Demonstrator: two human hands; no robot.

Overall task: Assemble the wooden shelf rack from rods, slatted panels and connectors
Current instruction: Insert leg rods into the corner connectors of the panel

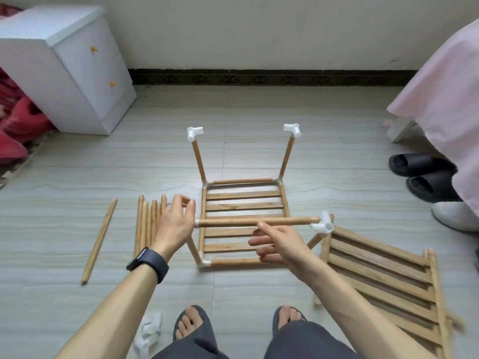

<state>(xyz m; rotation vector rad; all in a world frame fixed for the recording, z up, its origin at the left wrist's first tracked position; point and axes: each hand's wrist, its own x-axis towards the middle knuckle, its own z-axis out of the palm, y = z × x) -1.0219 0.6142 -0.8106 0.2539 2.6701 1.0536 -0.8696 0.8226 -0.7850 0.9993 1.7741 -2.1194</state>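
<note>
The partly built rack stands on the floor: a slatted panel (pixel 243 207) framed by rods, with two far uprights topped by white connectors (pixel 195 132) (pixel 293 129). A horizontal rod (pixel 233 222) runs across the near side at the height of the near uprights' tops. Its right end meets a white connector (pixel 324 225). My left hand (pixel 176 225) sits at the rod's left end, against the small white connector there, fingers loosely curved and gripping nothing. My right hand (pixel 281 244) hovers under the rod with fingers stretched out, its fingertip touching the rod's middle.
A bundle of loose rods (pixel 148 224) and a single rod (pixel 99 239) lie left of the rack. Spare slatted panels (pixel 383 275) lie at the right. White wrapping (pixel 149 330) lies by my feet. A white nightstand (pixel 64 68), black slippers (pixel 420 167) and a pink-covered bed (pixel 445 86) border the floor.
</note>
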